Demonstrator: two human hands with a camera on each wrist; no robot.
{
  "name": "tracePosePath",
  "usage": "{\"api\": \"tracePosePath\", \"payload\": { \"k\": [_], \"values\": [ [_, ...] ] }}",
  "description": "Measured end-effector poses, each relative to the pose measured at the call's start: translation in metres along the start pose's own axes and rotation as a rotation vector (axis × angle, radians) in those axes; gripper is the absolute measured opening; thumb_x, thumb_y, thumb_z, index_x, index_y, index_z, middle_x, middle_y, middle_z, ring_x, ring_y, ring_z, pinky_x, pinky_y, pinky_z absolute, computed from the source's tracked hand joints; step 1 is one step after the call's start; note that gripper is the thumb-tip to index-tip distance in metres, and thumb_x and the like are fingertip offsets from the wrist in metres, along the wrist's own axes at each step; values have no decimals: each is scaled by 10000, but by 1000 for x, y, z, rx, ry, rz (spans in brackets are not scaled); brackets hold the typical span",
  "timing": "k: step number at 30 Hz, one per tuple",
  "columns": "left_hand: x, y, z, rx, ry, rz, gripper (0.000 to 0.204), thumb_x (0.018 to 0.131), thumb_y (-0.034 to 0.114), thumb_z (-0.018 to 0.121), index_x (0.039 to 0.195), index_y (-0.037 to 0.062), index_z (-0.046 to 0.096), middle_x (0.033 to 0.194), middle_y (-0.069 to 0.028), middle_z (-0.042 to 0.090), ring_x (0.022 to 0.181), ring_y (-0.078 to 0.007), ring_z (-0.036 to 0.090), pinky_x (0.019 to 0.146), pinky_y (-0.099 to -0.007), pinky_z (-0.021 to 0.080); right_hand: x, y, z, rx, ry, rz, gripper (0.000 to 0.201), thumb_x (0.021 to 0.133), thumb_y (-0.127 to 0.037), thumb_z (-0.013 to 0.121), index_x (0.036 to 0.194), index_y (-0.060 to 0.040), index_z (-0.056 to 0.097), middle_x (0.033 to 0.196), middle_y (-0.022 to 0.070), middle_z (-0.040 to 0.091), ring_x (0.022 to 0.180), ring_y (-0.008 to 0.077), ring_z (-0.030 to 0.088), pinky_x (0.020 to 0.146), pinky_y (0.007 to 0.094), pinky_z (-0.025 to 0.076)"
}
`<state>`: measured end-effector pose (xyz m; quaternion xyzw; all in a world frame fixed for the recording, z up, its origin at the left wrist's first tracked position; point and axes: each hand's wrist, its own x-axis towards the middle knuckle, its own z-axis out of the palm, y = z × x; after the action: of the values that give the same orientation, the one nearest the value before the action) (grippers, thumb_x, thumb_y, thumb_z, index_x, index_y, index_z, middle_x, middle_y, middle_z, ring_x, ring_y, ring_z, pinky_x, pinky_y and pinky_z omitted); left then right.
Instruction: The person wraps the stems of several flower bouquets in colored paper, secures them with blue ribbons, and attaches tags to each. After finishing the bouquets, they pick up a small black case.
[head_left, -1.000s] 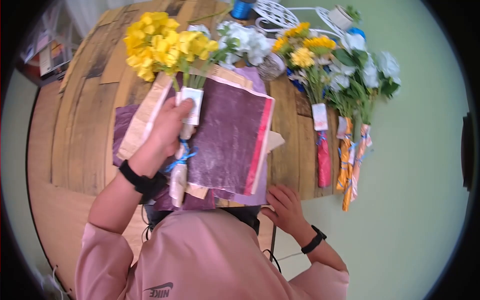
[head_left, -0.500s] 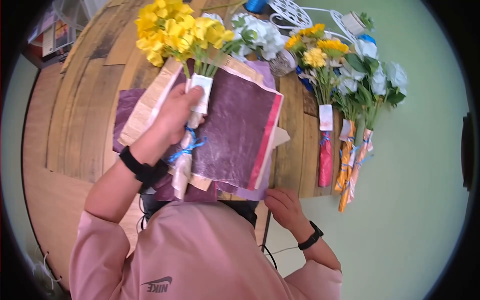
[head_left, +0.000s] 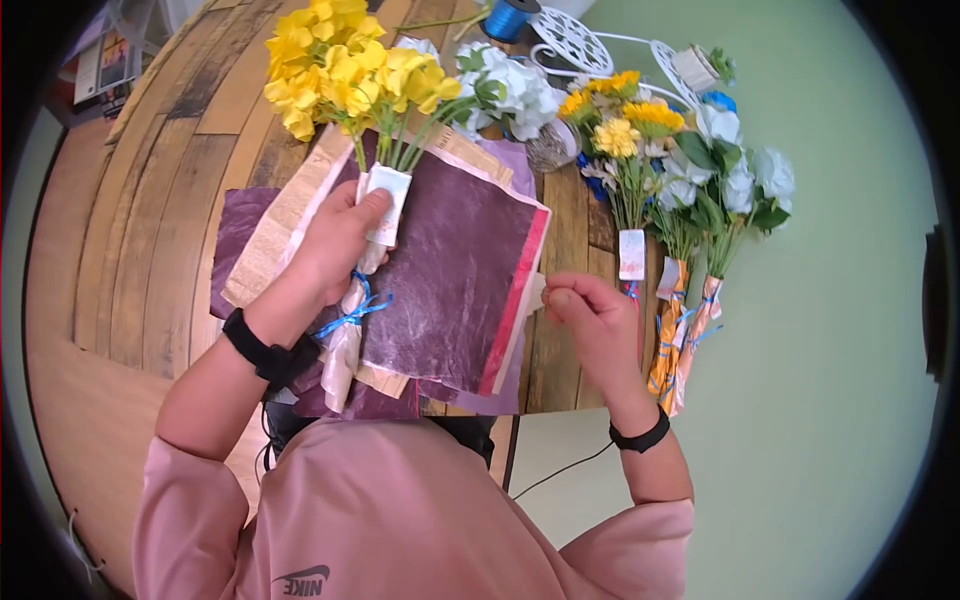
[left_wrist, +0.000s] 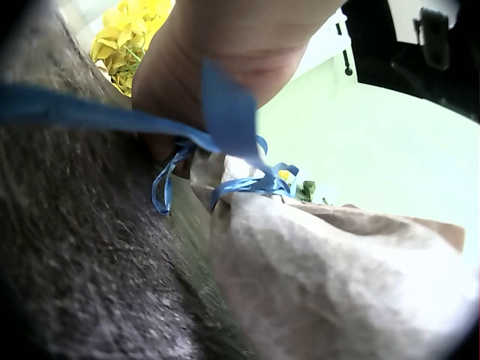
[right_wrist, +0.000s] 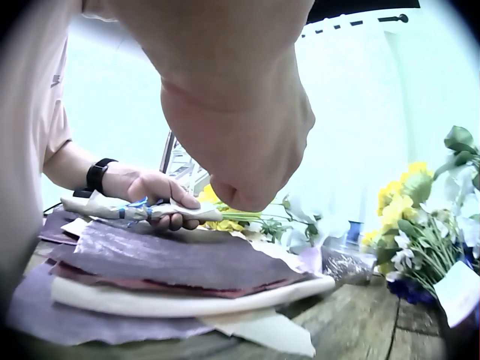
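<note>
My left hand [head_left: 338, 235] grips a bouquet of yellow flowers [head_left: 350, 75] round its wrapped stems, the thumb pressing a small white card [head_left: 387, 200]. Pale paper [left_wrist: 300, 262] covers the stems, tied with a blue ribbon [head_left: 355, 312]. Beneath the bouquet lies a stack of wrapping paper, a dark purple sheet [head_left: 455, 270] on top. My right hand [head_left: 600, 335] is raised beside the stack's right edge, fingers curled with thumb and fingertips together. A pale paper corner [right_wrist: 274, 330] sticks out below it, apart from the hand in the right wrist view.
To the right lie several bouquets: one with small yellow flowers [head_left: 615, 140], others with white roses [head_left: 740, 180]. White flowers [head_left: 515, 90], a blue ribbon spool [head_left: 510, 18], a white metal stand [head_left: 570, 40] and a small potted plant [head_left: 697, 70] are at the back of the wooden table [head_left: 160, 200].
My right hand has left the table's front edge and moved up and forward beside the paper stack, its fingers now curled. The left hand keeps its grip on the yellow bouquet.
</note>
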<state>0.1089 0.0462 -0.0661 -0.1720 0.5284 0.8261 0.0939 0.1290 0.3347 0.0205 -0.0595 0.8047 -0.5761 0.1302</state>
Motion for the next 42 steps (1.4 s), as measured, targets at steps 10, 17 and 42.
{"api": "tracePosePath", "payload": {
  "k": [10,17,42],
  "values": [
    [-3,-1,-5,34,30,77,242,991,225,532,1098,9,555,823,-34,592,651,-107,539,562,-272,460,106,-41,73,-363,-210,-416,164,886,-47,613,1035,17,640,930,139,661,832,215,642,749,283,495],
    [-4,-1,-15,160,4,123,251,1009,257,517,1089,21,546,835,-20,572,675,-93,552,573,-259,477,169,-51,113,-562,-420,-660,110,853,-19,592,954,4,628,895,169,627,859,326,616,766,383,485],
    [2,-7,-18,288,49,142,241,988,181,542,1145,-1,533,884,-27,587,741,-96,571,631,-256,489,172,-45,127,-456,-331,-618,115,851,-47,620,958,-6,624,813,157,665,756,324,657,673,375,518]
  ]
}}
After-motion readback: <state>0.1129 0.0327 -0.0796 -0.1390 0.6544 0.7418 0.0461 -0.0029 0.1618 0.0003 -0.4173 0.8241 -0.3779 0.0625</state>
